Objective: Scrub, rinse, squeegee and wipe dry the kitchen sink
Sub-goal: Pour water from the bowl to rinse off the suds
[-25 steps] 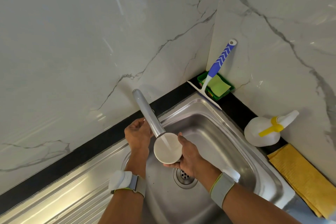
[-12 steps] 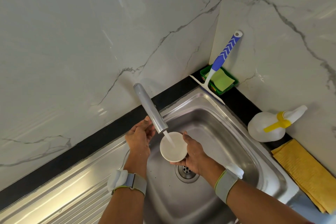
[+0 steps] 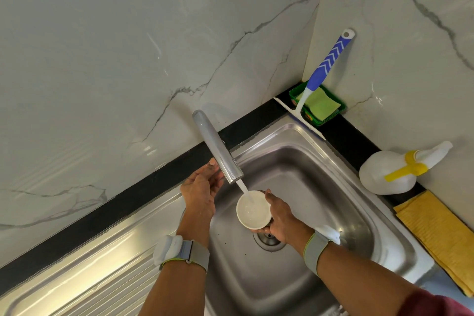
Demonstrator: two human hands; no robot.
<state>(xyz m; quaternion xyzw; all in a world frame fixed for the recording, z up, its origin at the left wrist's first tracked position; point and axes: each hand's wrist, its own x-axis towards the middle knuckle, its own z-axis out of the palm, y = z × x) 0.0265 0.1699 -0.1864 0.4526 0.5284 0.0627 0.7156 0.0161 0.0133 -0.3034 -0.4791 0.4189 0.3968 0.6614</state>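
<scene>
The steel sink (image 3: 318, 161) fills the lower middle, with its drain (image 3: 272, 242) partly under my right hand. A thin stream of water runs from the chrome faucet spout (image 3: 215, 146) into a small white cup (image 3: 254, 210). My right hand (image 3: 282, 220) grips the cup from the right and holds it over the drain. My left hand (image 3: 200, 190) reaches up behind the spout with fairly straight fingers whose tips are hidden. A blue-and-white squeegee (image 3: 325, 64) leans in the wall corner.
A green tray (image 3: 336, 113) with a green sponge (image 3: 323, 104) sits in the corner behind the sink. A white spray bottle (image 3: 384, 174) with a yellow trigger lies on the black counter at right, beside a yellow cloth (image 3: 436, 233). The ribbed drainboard (image 3: 89, 277) stretches left.
The view has tilted upward. My right hand has lowered the cup slightly away from the spout, and my left hand's fingers have loosened behind the faucet. Water keeps running.
</scene>
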